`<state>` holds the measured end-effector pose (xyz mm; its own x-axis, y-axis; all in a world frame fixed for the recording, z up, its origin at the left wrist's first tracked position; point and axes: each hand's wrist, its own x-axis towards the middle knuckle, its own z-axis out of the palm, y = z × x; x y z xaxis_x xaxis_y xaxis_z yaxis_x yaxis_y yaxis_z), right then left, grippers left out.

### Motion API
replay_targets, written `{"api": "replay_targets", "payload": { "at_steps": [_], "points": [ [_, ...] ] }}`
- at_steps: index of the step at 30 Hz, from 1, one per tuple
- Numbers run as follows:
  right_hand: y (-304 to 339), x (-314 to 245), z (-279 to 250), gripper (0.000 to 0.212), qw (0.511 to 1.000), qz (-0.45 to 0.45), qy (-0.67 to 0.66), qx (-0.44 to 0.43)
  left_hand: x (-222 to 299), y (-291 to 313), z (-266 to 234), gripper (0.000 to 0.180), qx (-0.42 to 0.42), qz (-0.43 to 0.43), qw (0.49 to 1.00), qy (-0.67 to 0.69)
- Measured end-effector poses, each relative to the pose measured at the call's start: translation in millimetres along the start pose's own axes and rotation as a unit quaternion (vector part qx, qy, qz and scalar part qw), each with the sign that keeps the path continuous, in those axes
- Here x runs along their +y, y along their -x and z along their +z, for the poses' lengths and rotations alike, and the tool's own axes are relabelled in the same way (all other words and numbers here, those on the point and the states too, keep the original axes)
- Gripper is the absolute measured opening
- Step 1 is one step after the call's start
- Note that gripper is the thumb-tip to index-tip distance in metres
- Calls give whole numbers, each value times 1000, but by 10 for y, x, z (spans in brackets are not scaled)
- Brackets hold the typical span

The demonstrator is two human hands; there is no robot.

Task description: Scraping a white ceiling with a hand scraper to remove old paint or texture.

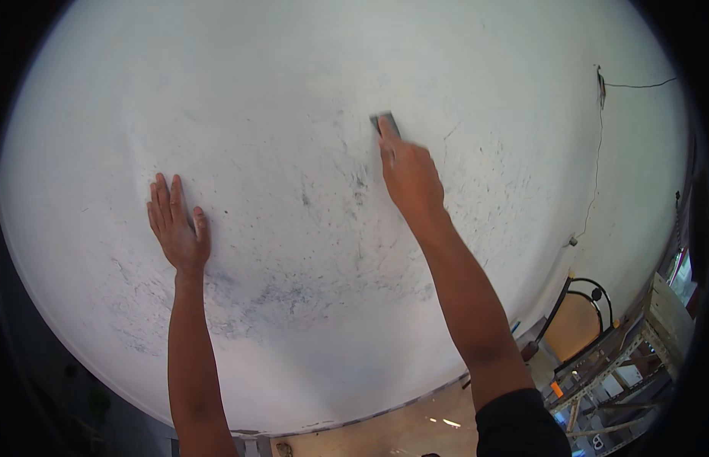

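In front of me stands a white wall point(240, 68), marked across its middle with dark scuffs, specks and bluish-grey smears. My left hand point(177, 228) lies against it on the left, palm to the surface, fingers stretched out and thumb apart. Higher up and right of centre, my right hand point(415, 179) is closed around a scraper point(393, 122) with a dark flat blade. One finger is laid along the blade, whose edge is at the wall. The scraper's handle is hidden inside my hand.
At lower right are a chair with a tan back point(574, 327) and a metal rack point(613, 381) holding assorted things. A thin wire point(599, 152) hangs down the wall on the right to a small dark fitting point(573, 241). Tan floor point(385, 438) shows below the wall.
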<state>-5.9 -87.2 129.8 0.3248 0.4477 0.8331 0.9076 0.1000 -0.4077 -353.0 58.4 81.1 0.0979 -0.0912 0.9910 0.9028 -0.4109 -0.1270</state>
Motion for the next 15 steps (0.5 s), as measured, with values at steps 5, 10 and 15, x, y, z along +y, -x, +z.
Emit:
{"api": "replay_targets", "payload": {
  "at_steps": [5, 10, 15],
  "points": [
    [77, 12, 24, 38, 1000, 14, 14, -12, -2, -44, -46, 57, 8, 1, 1000, -14],
    [12, 58, 30, 38, 1000, 5, -4, -11, 11, -14, -8, 56, 12, -5, 1000, -14],
    [-48, -97, -96, 38, 999, 37, -12, -26, 25, -24, -26, 56, 7, -8, 1000, -23]
  ]
}}
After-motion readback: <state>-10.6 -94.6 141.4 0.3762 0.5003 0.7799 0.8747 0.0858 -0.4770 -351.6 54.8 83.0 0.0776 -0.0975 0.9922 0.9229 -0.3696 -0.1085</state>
